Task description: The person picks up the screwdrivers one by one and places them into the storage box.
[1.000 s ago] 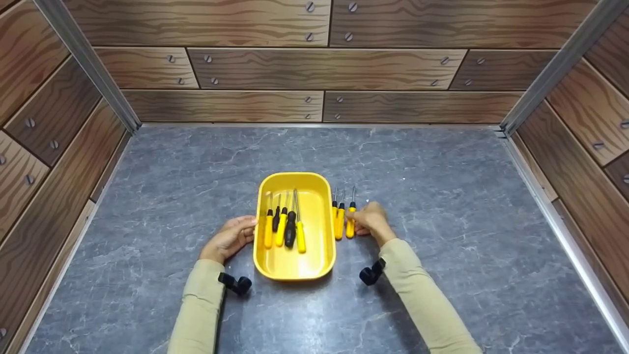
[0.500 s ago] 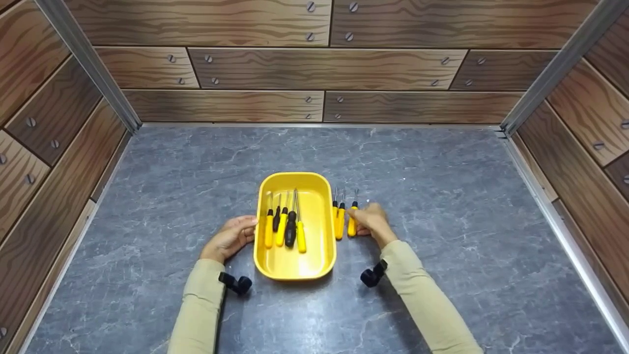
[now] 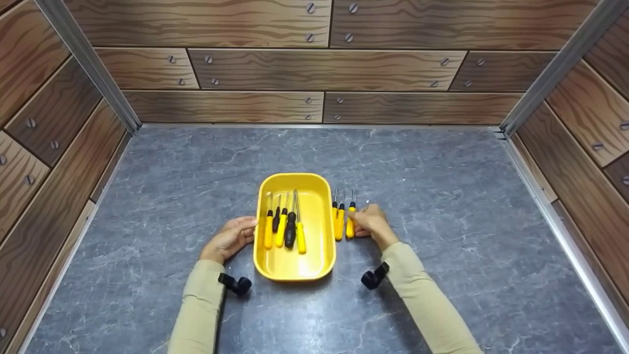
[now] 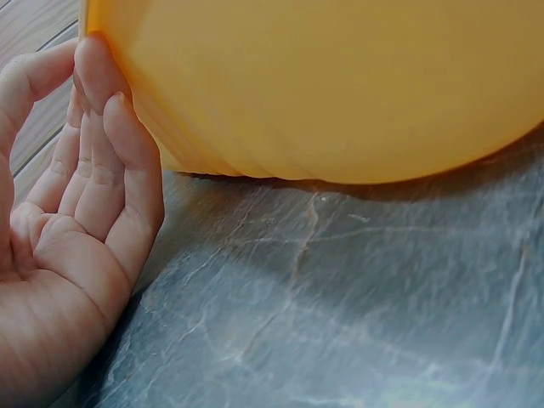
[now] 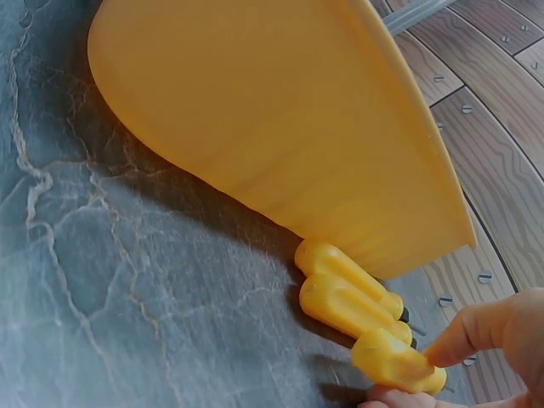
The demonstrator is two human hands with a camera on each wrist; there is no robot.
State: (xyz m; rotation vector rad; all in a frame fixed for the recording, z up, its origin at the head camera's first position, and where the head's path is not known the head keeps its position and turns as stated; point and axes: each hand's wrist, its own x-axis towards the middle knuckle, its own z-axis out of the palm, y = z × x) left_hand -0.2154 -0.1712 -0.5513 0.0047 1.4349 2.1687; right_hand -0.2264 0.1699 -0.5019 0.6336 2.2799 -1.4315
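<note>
A yellow plastic bin point(image 3: 317, 265) stands on the table, with several screwdrivers lying side by side in it, among them a black-handled screwdriver point(image 3: 290, 231). Against the bin's left outer wall rest the fingertips of my left hand point(image 3: 233, 236), its fingers lightly bent, also seen in the left wrist view point(image 4: 76, 212). To the right of the bin, my right hand point(image 3: 373, 221) pinches a yellow-handled screwdriver point(image 3: 350, 227) between thumb and fingers, low at the tabletop. Two more screwdrivers with yellow handles, one of them a screwdriver point(image 3: 340, 226) nearest it, lie parallel beside the bin's right wall.
The grey marbled tabletop point(image 3: 442, 187) spreads around the bin. Wood-patterned panels point(image 3: 324, 69) wall it in at the back and sides, with metal rails point(image 3: 565, 236) along the edges. A black camera mount point(image 3: 375, 276) sits on each wrist.
The pinched screwdriver shifts slightly right, then back left towards the other two, staying in my right hand. My left hand and the bin keep their places.
</note>
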